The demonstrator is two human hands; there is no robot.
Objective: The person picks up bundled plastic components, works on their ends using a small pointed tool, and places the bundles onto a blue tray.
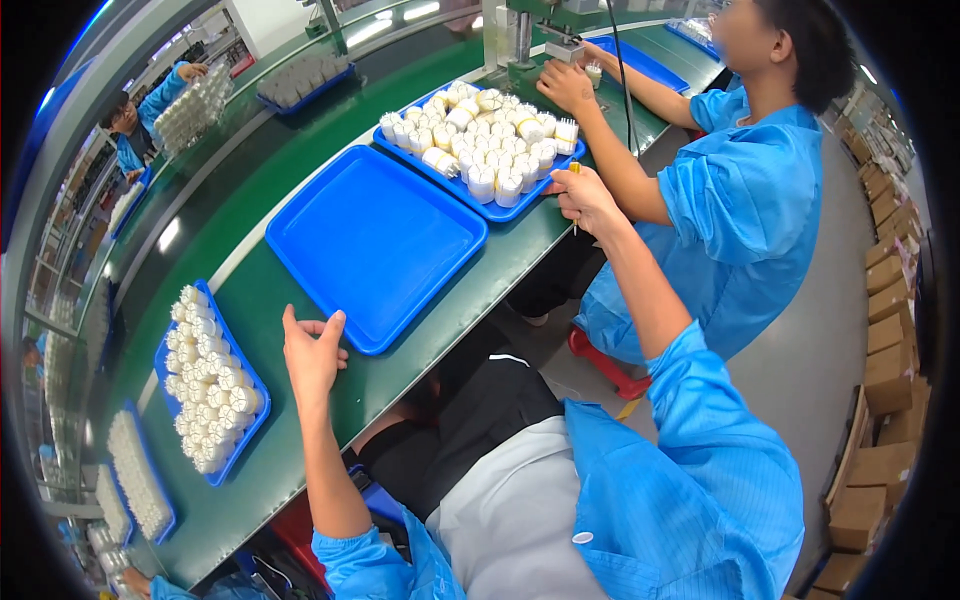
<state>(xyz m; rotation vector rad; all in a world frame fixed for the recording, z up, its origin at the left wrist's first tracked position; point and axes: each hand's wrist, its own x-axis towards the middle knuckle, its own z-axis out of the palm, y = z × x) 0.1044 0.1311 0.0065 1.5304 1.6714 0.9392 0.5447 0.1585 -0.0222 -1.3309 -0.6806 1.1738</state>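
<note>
My right hand is closed around a thin yellow pen-like tool that sticks out above and below the fingers. It is at the right edge of a blue tray heaped with white cylindrical parts with prongs; whether the fingers also grip that rim, I cannot tell. My left hand holds nothing, thumb and fingers apart, over the green bench beside the near left corner of a bare blue tray. Left of that hand, another blue tray carries rows of similar white parts.
At my right a co-worker in a blue smock works with both hands at a green bench press. Behind the trays runs a green conveyor with a tray of grey parts. Cardboard boxes line the floor far right.
</note>
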